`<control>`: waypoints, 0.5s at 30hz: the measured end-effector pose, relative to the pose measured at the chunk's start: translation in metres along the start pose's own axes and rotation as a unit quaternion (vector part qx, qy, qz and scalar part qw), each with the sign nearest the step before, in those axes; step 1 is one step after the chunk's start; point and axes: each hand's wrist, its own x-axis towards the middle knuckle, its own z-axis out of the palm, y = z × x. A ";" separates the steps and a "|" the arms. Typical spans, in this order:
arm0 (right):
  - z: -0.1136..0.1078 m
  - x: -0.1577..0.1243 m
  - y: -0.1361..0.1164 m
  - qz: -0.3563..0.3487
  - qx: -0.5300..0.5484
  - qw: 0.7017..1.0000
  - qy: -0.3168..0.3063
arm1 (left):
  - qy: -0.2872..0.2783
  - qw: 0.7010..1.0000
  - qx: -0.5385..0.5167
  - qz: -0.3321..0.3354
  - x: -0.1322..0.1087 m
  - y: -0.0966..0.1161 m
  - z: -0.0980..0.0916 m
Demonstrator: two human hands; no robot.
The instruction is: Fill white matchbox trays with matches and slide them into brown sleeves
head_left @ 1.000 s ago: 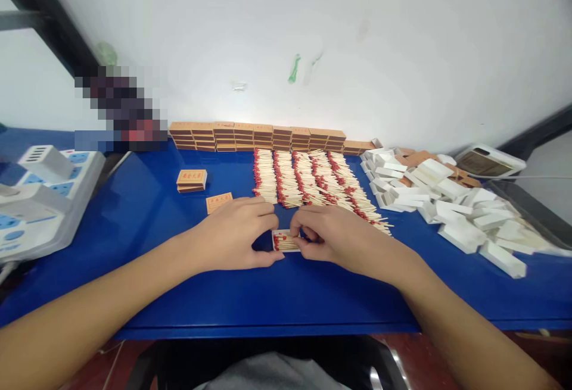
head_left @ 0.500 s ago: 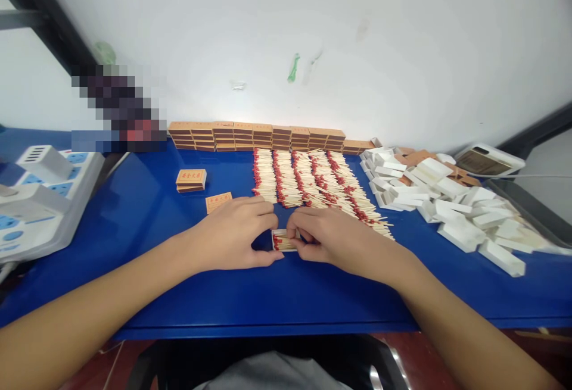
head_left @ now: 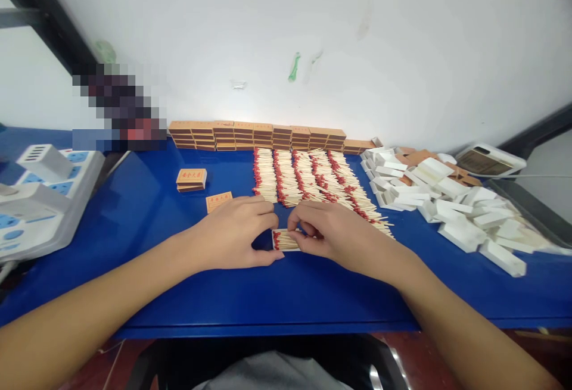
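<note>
A small white tray filled with red-tipped matches [head_left: 284,240] lies on the blue table [head_left: 268,295] in front of me. My left hand [head_left: 236,232] curls around its left end, thumb along the near side, fingers bent over the far side. My right hand [head_left: 328,229] is closed at its right end, fingertips pinching down on the matches. Just behind both hands lie rows of loose matches [head_left: 313,178].
Stacked brown matchboxes [head_left: 257,136] line the wall. Two more brown boxes [head_left: 191,179] and a flat sleeve [head_left: 218,201] lie at left. A heap of white trays [head_left: 447,199] fills the right side. A white power strip [head_left: 40,193] sits far left, a phone [head_left: 489,161] far right.
My right hand has shifted slightly left and up over the tray's right end, its fingers pressing onto the matches. My left hand has stayed in place.
</note>
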 end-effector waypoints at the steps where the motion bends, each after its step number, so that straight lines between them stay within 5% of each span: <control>1: 0.001 0.000 0.000 0.002 0.002 1.000 0.008 | 0.002 1.000 0.000 0.001 0.000 0.000 0.000; 15: 0.002 0.000 -0.003 0.000 -0.006 0.999 0.043 | 0.002 1.000 0.002 0.000 -0.001 0.000 0.000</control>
